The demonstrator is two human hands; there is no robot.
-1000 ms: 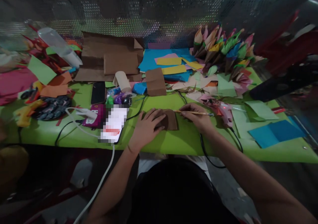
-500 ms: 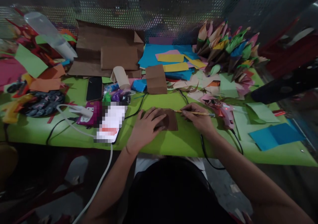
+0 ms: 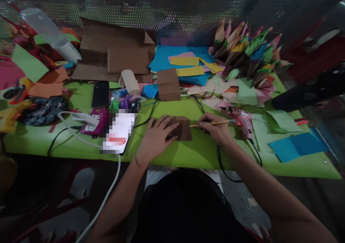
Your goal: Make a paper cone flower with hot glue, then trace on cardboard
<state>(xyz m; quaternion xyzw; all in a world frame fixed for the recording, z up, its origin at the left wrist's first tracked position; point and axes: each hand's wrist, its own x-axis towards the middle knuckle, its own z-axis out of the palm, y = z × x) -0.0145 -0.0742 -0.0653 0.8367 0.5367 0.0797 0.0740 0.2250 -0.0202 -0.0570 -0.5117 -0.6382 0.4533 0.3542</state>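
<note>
My left hand (image 3: pixel 158 138) lies spread over the left part of a small brown paper piece (image 3: pixel 185 129), pressing it to the green table (image 3: pixel 185 154). Part of that paper is hidden under the fingers. To the right, my right hand (image 3: pixel 215 128) grips a pencil (image 3: pixel 222 122), its tip pointing left at the paper's right edge. A pink glue gun (image 3: pixel 245 123) lies just beyond the pencil's back end. Another brown paper piece (image 3: pixel 168 85) lies behind the hands.
Left of my hands are a lit phone (image 3: pixel 118 131), a purple power socket (image 3: pixel 95 122) and a dark phone (image 3: pixel 101 94). Brown sheets (image 3: pixel 93 56), blue paper (image 3: pixel 161 58) and paper flowers (image 3: pixel 248 52) line the back. A folded blue paper (image 3: pixel 299 146) lies right.
The pencil tip has moved slightly down along the paper's right edge, and my right hand has shifted a little. My left hand stays on the paper. The view has shifted slightly.
</note>
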